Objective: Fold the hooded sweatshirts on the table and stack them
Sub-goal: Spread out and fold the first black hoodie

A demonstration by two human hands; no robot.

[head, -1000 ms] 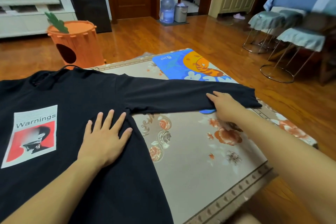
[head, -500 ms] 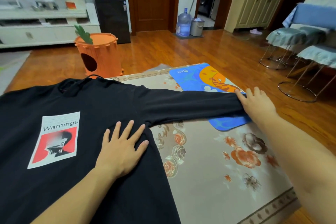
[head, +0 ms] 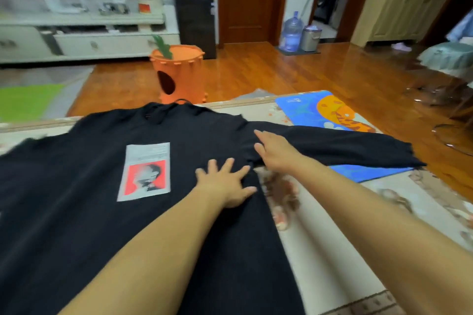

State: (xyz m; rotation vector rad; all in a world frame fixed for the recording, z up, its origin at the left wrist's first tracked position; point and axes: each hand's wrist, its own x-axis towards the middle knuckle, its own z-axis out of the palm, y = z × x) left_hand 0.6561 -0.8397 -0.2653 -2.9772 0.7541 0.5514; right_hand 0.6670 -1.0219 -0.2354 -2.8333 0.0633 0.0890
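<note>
Early going: the black sweatshirt (head: 102, 212) lies flat and unfolded on the bench (head: 345, 250), under both hands. Left hand (head: 225, 184) presses with fingers spread; right hand (head: 275, 151), fingers straight, rests at the sleeve's root just beyond. No fold made, no stack visible.

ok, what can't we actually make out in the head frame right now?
Head view only:
- black sweatshirt: its other sleeve and hem are cut off by the left and bottom edges.
- printed patch: lettering lost to motion blur.
- left hand and right hand: smeared; both look flat on the fabric.
- Other sweatshirts: none in frame.
</note>
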